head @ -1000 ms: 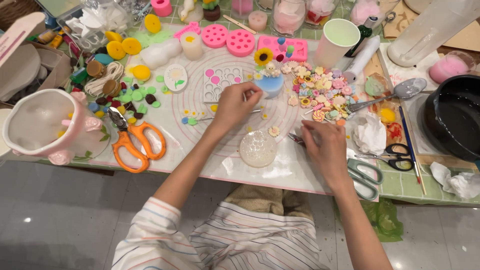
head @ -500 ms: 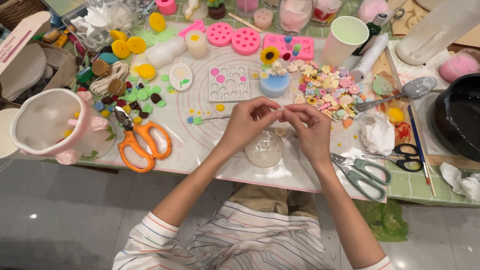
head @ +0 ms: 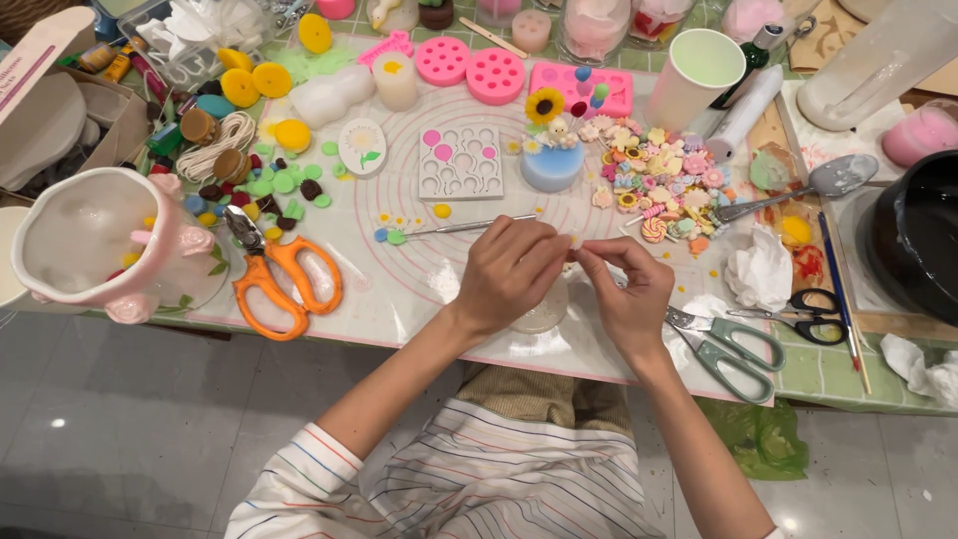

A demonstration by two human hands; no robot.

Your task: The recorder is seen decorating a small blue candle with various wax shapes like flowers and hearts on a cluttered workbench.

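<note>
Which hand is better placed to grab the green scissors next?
Right. The right hand sits just beside the green scissors, while the left hand is farther over, above the clear round mold. Both pinch a tiny piece.

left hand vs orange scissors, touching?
Apart. The head view shows the left hand raised over the mat, fingertips meeting the right hand around a tiny piece, while the orange scissors lie to the side with bare mat between.

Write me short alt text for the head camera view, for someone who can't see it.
Seen from above, a person's left hand and right hand meet over a craft mat, pinching a tiny pale piece between the fingertips. Around them lie orange scissors, green scissors, pink moulds and small colourful decorations.
</note>
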